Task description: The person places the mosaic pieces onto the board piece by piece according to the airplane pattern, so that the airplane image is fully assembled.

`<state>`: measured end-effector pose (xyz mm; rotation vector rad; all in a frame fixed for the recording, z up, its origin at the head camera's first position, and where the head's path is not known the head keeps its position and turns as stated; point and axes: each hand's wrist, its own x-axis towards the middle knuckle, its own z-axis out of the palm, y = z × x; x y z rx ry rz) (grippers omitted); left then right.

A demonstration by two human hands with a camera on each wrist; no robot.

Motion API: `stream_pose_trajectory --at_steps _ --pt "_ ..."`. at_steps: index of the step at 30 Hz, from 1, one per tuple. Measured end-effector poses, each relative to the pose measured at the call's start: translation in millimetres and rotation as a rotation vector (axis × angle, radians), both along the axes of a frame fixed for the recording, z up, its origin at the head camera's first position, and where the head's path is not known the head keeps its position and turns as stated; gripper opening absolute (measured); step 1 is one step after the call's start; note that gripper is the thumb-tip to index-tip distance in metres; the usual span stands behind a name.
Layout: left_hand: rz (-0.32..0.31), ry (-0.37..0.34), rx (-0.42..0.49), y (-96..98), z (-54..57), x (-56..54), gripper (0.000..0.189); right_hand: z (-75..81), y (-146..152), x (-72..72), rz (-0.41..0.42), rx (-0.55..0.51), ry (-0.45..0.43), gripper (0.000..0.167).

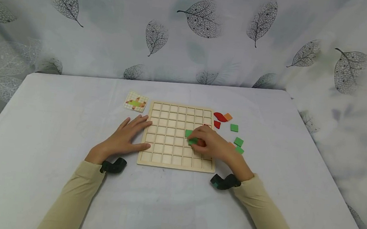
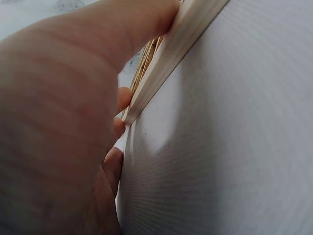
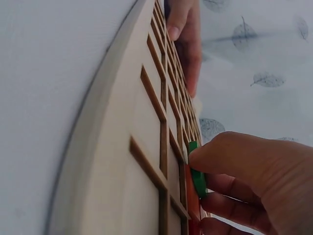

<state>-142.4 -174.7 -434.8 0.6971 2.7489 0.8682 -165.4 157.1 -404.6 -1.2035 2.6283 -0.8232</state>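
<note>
A wooden grid board (image 1: 166,159) lies on the white table. My left hand (image 1: 124,137) rests at its left edge, thumb and fingers spread and touching the frame. In the left wrist view the thumb lies over the board's rim (image 2: 168,58). My right hand (image 1: 212,143) pinches a green square tile (image 3: 197,176) between thumb and fingers over the right half of the grid. Another green tile (image 1: 188,133) sits in a cell just beyond it. Orange and red pieces show beside the pinched tile in the right wrist view, partly hidden by the fingers.
Left of the board's far corner lies a pattern card (image 1: 136,101) with a coloured figure on a grid. Loose pieces lie right of the board: a red leaf-shaped piece (image 1: 220,117), an orange piece (image 1: 228,117), a small red piece (image 1: 217,124) and several green squares (image 1: 234,128).
</note>
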Motion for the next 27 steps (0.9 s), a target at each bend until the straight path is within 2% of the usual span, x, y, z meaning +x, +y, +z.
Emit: stream_pose_trajectory --at_steps 10,17,27 --pt "-0.001 0.000 -0.001 -0.6 -1.2 0.5 0.078 -2.7 -4.8 2.6 -0.010 -0.008 -0.045 0.012" --pt "-0.006 0.000 0.008 0.1 1.5 1.2 0.077 -3.6 -3.4 2.0 -0.005 -0.037 -0.024 0.009" --pt "-0.005 -0.005 0.007 -0.4 0.6 0.3 0.078 -4.2 -4.6 3.1 -0.019 -0.021 -0.030 0.010"
